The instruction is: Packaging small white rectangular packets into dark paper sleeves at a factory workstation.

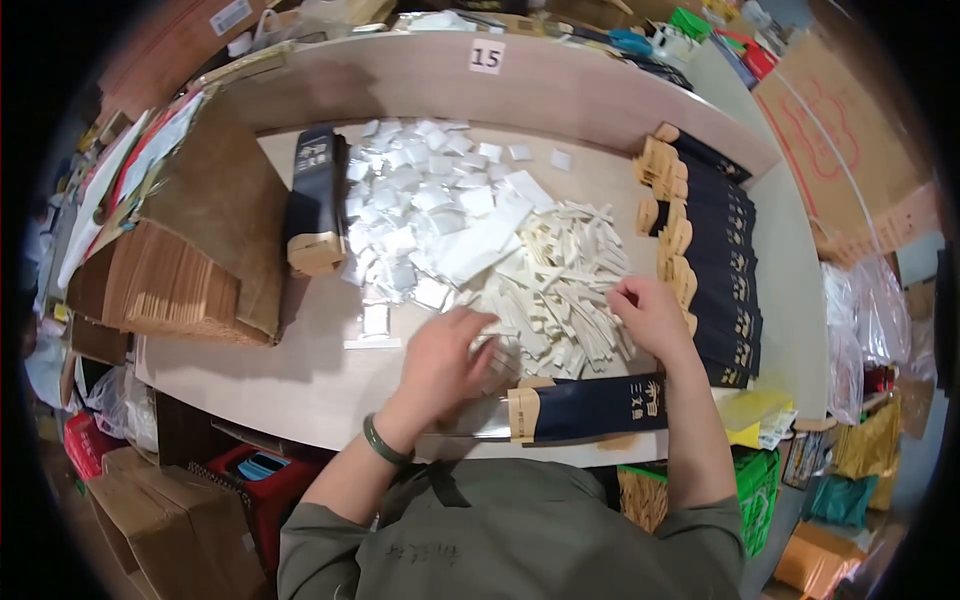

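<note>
My left hand (440,362) rests palm down at the near edge of a heap of white flat sticks (560,285), its fingers curled over a few pieces; whether it grips one is hidden. My right hand (650,312) reaches into the right side of the same heap, fingers bent on the sticks. A dark blue paper sleeve with a tan end (585,408) lies flat on the table just in front of me, between my forearms. A green bangle sits on my left wrist.
Small clear-white packets (410,215) cover the table's middle. A row of dark blue sleeves (715,260) lines the right edge. One bundle of sleeves (315,200) stands at left beside stacks of brown cardboard (180,280). Boxes and bags crowd the floor around the wooden table (300,385).
</note>
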A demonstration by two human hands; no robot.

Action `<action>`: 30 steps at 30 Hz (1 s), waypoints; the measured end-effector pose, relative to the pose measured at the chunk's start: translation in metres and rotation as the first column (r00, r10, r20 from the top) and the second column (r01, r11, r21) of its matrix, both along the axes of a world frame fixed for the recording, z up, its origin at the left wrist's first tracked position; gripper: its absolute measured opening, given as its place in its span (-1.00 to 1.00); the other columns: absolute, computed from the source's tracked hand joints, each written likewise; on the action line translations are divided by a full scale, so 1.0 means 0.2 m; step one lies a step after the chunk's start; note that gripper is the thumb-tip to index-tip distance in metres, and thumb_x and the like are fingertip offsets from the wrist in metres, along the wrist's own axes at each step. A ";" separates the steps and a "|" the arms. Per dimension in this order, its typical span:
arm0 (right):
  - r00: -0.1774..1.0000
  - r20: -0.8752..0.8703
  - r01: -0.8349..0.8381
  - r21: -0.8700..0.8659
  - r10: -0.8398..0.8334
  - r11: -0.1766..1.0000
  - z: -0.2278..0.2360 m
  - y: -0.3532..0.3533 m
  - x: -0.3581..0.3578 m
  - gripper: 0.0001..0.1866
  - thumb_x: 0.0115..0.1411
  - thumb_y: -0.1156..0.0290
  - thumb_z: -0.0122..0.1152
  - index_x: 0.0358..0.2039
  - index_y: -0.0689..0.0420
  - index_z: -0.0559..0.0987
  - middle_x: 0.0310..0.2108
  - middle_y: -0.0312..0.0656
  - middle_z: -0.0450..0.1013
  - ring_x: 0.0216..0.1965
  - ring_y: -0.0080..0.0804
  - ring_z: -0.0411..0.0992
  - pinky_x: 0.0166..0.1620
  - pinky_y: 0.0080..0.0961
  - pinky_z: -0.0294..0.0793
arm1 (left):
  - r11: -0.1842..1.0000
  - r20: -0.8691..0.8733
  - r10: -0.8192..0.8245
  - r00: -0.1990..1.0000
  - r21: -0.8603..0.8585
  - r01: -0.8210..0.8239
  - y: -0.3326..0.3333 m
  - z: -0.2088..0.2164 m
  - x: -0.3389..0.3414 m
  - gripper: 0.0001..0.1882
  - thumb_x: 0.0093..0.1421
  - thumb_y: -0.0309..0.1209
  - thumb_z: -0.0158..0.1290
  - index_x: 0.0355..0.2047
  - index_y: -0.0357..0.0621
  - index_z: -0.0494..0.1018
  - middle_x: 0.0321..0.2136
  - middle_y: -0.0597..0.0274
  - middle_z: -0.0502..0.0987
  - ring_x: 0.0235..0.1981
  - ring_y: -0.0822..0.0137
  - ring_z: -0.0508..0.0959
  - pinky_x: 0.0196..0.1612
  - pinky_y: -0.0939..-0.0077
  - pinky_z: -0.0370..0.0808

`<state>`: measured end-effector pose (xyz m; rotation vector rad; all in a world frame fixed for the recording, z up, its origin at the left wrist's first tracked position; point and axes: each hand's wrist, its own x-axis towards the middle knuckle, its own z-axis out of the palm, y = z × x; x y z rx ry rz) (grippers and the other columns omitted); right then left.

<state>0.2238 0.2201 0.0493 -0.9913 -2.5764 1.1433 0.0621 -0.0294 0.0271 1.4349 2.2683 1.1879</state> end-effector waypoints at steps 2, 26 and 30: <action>0.994 0.112 -0.019 0.208 -0.004 0.978 0.02 -0.01 -0.03 -0.86 0.21 0.39 0.20 -0.36 0.22 0.58 -0.52 -0.21 0.52 -0.54 -0.50 0.43 -0.39 -0.54 0.44 | 0.986 -0.128 0.072 0.989 -0.141 -0.090 0.04 0.00 -0.16 -0.62 0.03 -0.43 0.27 -0.11 -0.13 0.51 -0.17 0.09 0.55 -0.11 0.05 0.55 -0.08 0.21 0.50; 0.987 -0.054 -0.135 0.224 0.150 0.965 -0.21 -0.09 -0.16 -0.81 0.10 0.47 0.30 -0.24 0.13 0.57 -0.26 -0.09 0.42 -0.24 -0.09 0.48 -0.18 -0.31 0.48 | 0.963 -0.088 0.062 0.994 -0.255 -0.083 0.31 0.08 -0.34 -0.57 0.06 -0.24 0.26 -0.10 -0.17 0.49 -0.18 -0.07 0.48 -0.12 -0.08 0.52 -0.07 0.16 0.48; 0.969 -0.100 -0.171 0.398 0.228 0.901 -0.20 -0.10 -0.19 -0.84 0.06 0.46 0.33 -0.31 0.12 0.58 -0.29 -0.13 0.42 -0.29 -0.12 0.47 -0.23 -0.31 0.48 | 0.999 -0.195 0.018 0.981 -0.037 -0.026 0.19 -0.19 -0.24 -0.29 0.06 -0.06 0.28 0.12 -0.20 0.36 0.04 -0.17 0.37 0.09 -0.22 0.36 0.13 0.04 0.36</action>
